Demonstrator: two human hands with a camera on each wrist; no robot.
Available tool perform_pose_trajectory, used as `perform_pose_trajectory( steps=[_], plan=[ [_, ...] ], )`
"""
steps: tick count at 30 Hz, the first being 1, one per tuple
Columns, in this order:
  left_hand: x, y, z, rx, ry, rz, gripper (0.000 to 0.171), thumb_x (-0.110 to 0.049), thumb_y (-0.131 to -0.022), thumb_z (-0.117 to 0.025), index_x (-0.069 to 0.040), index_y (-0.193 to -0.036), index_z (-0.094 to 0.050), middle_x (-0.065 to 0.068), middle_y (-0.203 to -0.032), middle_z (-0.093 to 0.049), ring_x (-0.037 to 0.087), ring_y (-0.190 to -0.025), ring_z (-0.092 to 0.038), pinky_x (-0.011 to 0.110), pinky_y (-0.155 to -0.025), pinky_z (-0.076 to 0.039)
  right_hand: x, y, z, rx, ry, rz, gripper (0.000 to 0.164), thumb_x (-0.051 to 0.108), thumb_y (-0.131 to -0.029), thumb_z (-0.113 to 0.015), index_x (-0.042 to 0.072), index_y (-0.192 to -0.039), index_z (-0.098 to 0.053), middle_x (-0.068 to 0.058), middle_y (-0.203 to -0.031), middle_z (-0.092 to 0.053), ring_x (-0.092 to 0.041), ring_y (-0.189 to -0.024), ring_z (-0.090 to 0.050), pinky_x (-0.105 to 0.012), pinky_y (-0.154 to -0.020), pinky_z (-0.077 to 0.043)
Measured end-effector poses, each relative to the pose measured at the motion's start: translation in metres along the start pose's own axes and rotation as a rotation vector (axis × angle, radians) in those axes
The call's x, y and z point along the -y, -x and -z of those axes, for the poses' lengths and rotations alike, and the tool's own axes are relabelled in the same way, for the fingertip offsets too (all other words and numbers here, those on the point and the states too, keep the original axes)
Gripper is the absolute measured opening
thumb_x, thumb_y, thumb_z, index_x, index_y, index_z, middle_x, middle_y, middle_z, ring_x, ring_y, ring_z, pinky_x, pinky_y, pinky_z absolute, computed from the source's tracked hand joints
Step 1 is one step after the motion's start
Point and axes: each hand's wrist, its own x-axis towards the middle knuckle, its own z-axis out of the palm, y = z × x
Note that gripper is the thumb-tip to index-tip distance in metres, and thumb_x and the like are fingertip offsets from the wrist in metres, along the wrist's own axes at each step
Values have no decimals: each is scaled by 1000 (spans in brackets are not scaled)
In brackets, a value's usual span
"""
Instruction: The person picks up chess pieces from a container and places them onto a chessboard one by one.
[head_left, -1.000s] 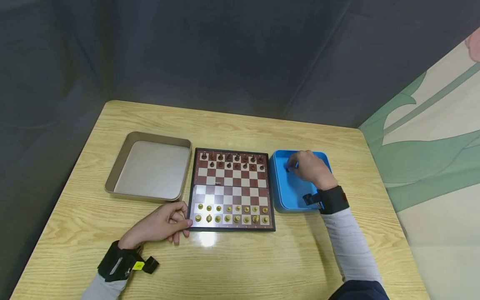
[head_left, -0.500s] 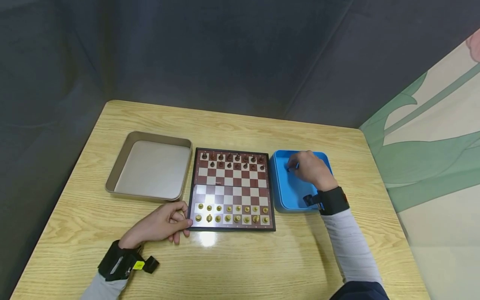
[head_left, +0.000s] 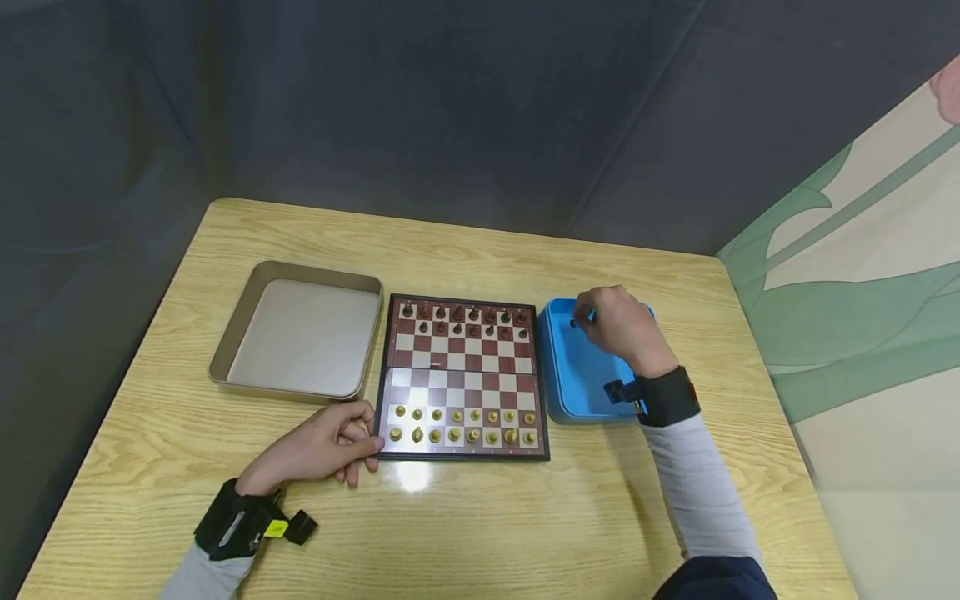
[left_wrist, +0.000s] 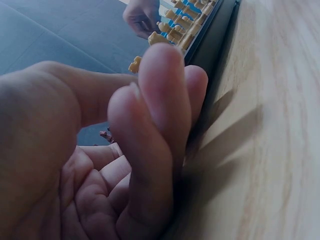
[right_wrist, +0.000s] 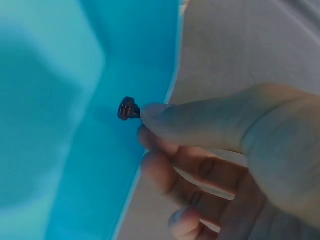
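A magnetic-style chessboard (head_left: pixel 462 358) lies flat on the table, with gold pieces (head_left: pixel 453 435) in its near rows and dark pieces (head_left: pixel 457 313) in its far rows. My left hand (head_left: pixel 324 446) holds the board's near left corner, thumb on the edge and other fingers bent beside it. My right hand (head_left: pixel 621 327) is over the far part of a blue box (head_left: pixel 592 379). In the right wrist view, its thumb and index finger pinch a small dark chess piece (right_wrist: pixel 128 109); their tips hide part of it.
Left of the board stands a shallow beige metal tray (head_left: pixel 303 342). The blue box sits close against the board's right side. A dark curtain (head_left: pixel 450 117) hangs behind the wooden table (head_left: pixel 480 533).
My right hand has moved a little away from me and up out of the blue box, with the dark chess piece in its fingertips. My left hand stays at the board's corner.
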Motion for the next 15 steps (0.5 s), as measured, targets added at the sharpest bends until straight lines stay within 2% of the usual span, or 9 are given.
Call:
perform_pose_trajectory(
  steps=[7,15],
  plan=[
    [0,0,1,1,1,2,27,-25,-87,-54,-3,-96,-42,9,-73,-64,29,-48,-57,38,-40,-47,19,-6,16,-99,-28,91,9,12,-77,-64,12,-86,-65,0,-84,-58,-10,-63,-50,-26,-47,-44],
    [0,0,0,3,7,10,28,-27,-86,-54,-4,-96,-42,9,-73,-64,29,-49,-58,39,-41,-47,51,-20,24,-128,-58,200,9,13,-79,-62,15,-87,-64,5,-83,-55,-7,-66,-49,-24,-52,-43]
  ],
)
